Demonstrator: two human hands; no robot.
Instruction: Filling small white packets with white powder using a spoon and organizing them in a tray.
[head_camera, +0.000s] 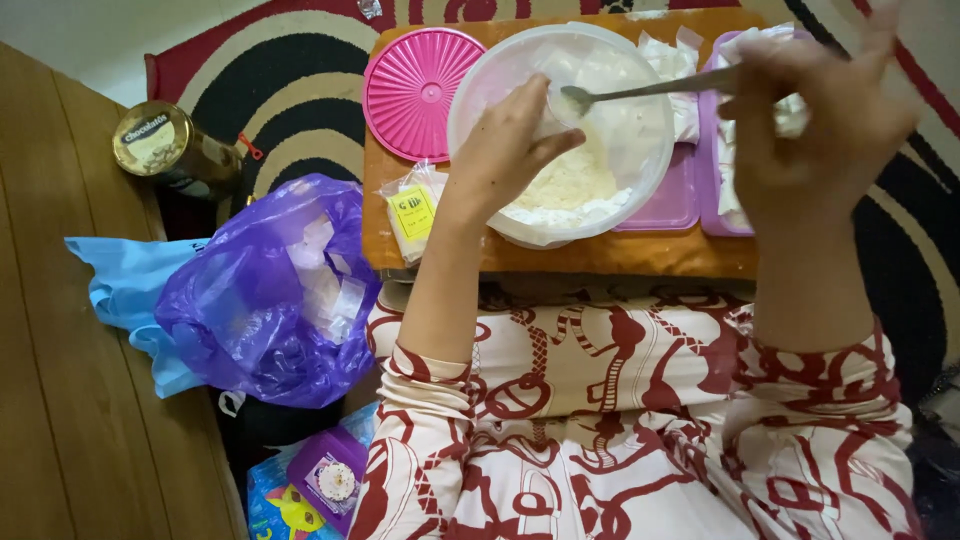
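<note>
Gripping spoon (640, 90), right hand (815, 120) fingers; left hand (505, 150) pinching over bowl (470, 95); pink lid (415, 90) beside.

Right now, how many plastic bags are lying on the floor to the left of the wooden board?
2. A purple plastic bag holding pale wrapped pieces lies left of the wooden board, and a light blue bag sits partly under it. Others may be hidden beneath.

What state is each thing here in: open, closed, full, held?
Round white plastic bowl: uncovered, holding white powder.
Pink ribbed round lid: off, lying flat beside the bowl.
Metal spoon: held by right hand, tip at left hand fingers.
Purple plastic bag: bulging, mouth gathered.
Gold-lidded tin: closed.
</note>
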